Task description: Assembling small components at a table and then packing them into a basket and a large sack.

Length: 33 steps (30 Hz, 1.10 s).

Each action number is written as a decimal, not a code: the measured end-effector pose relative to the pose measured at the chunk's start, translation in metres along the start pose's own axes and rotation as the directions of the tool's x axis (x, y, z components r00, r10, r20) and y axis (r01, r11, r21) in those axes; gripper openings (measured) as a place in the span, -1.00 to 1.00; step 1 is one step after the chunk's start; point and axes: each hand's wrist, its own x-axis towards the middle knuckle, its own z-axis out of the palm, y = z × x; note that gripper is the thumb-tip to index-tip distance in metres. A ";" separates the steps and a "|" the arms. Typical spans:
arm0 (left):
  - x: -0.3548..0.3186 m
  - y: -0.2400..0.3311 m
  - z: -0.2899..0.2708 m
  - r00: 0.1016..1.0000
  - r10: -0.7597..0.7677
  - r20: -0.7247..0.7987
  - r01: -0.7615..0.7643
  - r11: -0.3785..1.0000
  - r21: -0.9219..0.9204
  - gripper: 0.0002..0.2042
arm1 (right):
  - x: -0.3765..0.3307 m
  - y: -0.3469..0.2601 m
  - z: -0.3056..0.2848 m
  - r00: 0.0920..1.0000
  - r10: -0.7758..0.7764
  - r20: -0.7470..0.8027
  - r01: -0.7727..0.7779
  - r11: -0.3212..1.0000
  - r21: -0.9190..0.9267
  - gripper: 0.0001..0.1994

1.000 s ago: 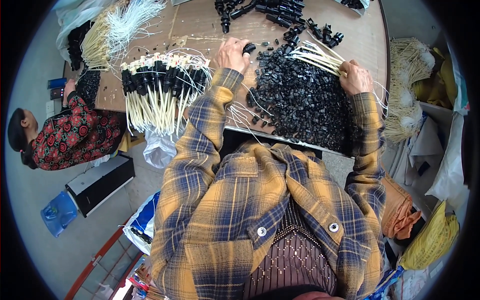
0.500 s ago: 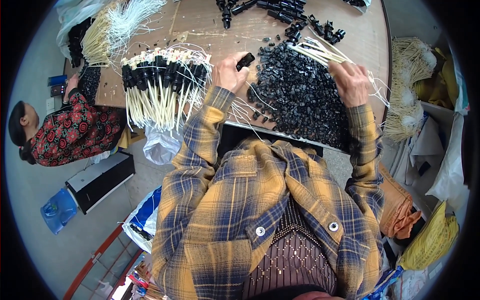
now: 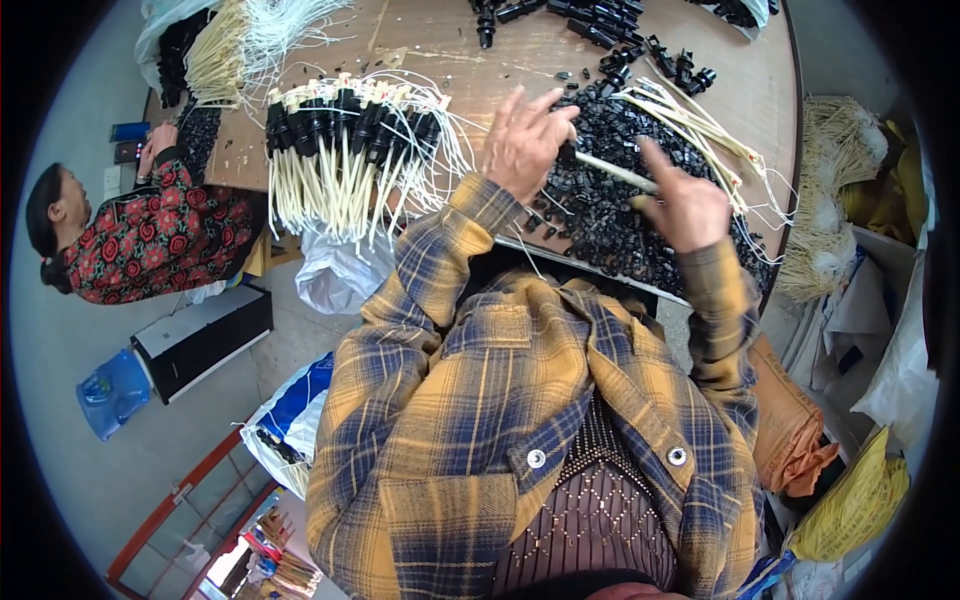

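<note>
My left hand (image 3: 522,150) is over the left side of a heap of small black plastic parts (image 3: 610,225), its upper fingers raised. A dark piece shows at its thumb, seemingly the black plastic connector, mostly hidden by the hand. From there a thin cream tube (image 3: 612,171) slants down to my right hand (image 3: 688,205), which grips its other end with the index finger raised. Loose cream tubes with white wires (image 3: 700,140) lie beyond my right hand. Left of my left hand stands a dense bundle of black connectors with cream tubes (image 3: 350,150).
Larger black fittings (image 3: 600,22) lie at the table's far side. More wired tubes (image 3: 215,65) rest at the far left, and others (image 3: 830,190) hang past the right edge. A person in a flowered top (image 3: 165,230) works at the left. A white bag (image 3: 340,275) hangs below the table's edge.
My left hand has moved right with the black connector, now mostly hidden. My right hand has come down and left from the loose tubes, bringing one cream tube between both hands.
</note>
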 end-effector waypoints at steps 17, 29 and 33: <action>0.028 0.025 -0.045 0.252 -0.501 0.828 0.921 -0.140 -0.364 -0.82 | 0.012 -0.037 0.004 0.901 -0.037 -0.433 0.353 0.644 0.678 -0.87; 0.024 0.031 -0.043 0.395 -0.508 0.765 0.886 -0.010 -0.464 -0.82 | 0.006 -0.053 0.019 0.893 0.053 -0.447 0.229 0.801 0.552 -0.85; 0.024 0.020 -0.046 0.360 -0.510 0.782 0.909 0.001 -0.417 -0.82 | 0.005 -0.046 0.023 0.875 0.091 -0.476 0.209 0.815 0.540 -0.84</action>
